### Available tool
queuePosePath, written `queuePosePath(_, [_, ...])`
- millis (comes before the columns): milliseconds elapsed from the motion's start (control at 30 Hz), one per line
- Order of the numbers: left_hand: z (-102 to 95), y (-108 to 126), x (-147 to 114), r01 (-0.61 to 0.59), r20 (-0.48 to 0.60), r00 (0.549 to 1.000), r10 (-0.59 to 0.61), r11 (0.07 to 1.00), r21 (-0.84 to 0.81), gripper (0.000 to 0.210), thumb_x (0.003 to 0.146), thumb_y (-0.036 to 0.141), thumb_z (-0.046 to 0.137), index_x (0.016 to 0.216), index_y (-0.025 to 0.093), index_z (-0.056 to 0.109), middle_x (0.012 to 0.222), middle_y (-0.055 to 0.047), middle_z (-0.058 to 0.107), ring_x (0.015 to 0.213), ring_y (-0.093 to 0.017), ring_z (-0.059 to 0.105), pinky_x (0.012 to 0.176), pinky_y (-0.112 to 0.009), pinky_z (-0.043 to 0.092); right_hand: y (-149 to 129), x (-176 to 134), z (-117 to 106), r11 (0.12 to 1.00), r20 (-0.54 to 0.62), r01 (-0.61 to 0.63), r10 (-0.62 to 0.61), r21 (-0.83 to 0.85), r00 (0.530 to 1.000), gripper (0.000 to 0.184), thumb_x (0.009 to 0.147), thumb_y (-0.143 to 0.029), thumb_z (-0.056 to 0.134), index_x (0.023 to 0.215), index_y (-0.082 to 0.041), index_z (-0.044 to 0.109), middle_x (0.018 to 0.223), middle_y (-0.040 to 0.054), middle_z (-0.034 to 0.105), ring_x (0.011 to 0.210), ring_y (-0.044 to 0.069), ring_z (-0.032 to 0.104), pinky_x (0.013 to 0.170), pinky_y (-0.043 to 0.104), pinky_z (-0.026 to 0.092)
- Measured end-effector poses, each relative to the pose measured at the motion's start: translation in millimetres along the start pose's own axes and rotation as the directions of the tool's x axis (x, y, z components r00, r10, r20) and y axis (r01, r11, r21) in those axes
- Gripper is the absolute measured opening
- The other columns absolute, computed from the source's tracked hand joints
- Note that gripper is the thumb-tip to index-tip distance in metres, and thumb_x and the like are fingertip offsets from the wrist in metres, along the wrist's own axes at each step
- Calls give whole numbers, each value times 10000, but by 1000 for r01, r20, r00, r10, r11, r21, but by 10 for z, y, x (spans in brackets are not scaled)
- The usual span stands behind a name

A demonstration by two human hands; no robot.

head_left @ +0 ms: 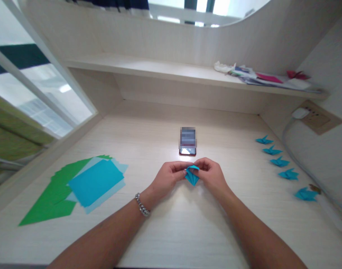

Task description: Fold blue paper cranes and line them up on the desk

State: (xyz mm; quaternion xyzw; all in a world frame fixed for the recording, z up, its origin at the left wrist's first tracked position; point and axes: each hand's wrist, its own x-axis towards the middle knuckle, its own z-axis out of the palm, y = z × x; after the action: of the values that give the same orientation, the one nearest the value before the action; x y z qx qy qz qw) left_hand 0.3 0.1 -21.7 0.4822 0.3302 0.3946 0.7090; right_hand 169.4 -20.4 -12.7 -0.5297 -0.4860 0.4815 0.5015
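A small piece of blue origami paper (192, 178), folded to a point facing me, is held just above the middle of the desk. My left hand (171, 172) pinches its left side between thumb and fingers. On the opposite side, my right hand (211, 172) grips the upper right edge, its thumb pressing at the fold. The paper's upper flap is raised and partly covered by my fingers. Right behind both hands lies a phone (187, 141), its screen lit and blurred out.
Several folded blue paper cranes (279, 161) stand in a row at the right, beside a grey cable (292, 153) running from a wall socket (319, 117). Blue sheets (96, 183) overlap green sheets (47, 200) at the left. A shelf (159, 71) with papers crosses the back.
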Motion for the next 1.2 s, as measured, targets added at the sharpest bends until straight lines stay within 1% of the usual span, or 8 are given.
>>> queuePosePath(133, [38,-21,4,5,-52,999,-9,997,-75,241,776,212,681,1003,140,722,1062,-130,705,947,-209,646,875,-364,495,14,4,1,1000,2,-7,7,13,1000,220,606,-270,768,755,-164,646,690,18,660,628,152,593,586,266,472])
queuePosePath(233, [68,-15,-1,21,-47,999,-27,993,-117,216,789,245,684,968,130,722,954,-107,719,841,-173,653,810,-330,517,16,4,-1,1000,3,-9,9,2,1000,206,616,-263,762,757,-165,648,686,16,655,625,149,588,585,264,468])
queuePosePath(333, [67,-8,0,13,-41,999,-18,993,-117,210,786,247,696,957,127,721,949,-99,716,838,-162,648,817,-316,514,11,3,-5,1000,18,-15,15,6,1000,197,614,-249,761,752,-166,648,684,15,652,629,148,582,592,266,467])
queuePosePath(700, [39,38,-3,-57,-9,998,59,991,123,256,782,250,696,997,113,721,998,-138,720,889,-200,650,852,-340,500,-23,-24,10,1000,3,-18,18,-13,1000,202,593,-252,763,738,-161,656,683,24,666,634,164,600,598,279,484])
queuePosePath(900, [44,111,-39,-114,21,993,112,972,206,261,789,216,665,1034,138,712,1038,-124,717,935,-223,652,881,-382,496,-27,-10,4,997,4,-27,27,66,1000,280,564,-313,808,745,-163,656,691,29,673,630,167,607,598,288,502])
queuePosePath(1033, [64,71,-46,-135,-39,988,150,955,263,266,750,170,688,1014,145,712,984,-104,721,860,-211,661,816,-369,528,-38,-8,11,995,15,-44,42,89,999,315,541,-348,821,747,-170,665,709,31,682,655,177,622,639,311,519])
queuePosePath(1100, [83,40,-42,-112,-71,989,131,969,222,242,768,183,678,1004,141,711,966,-102,717,831,-195,659,794,-351,536,-34,-10,13,995,24,-48,46,91,999,298,557,-346,812,752,-169,671,719,34,688,662,177,626,648,314,517])
queuePosePath(1200, [104,3,-32,-72,-74,994,75,996,44,227,821,252,643,998,123,704,946,-106,710,813,-176,652,780,-338,540,-11,-8,8,996,21,-40,39,86,999,260,600,-317,789,777,-161,681,738,40,693,666,169,626,649,303,508])
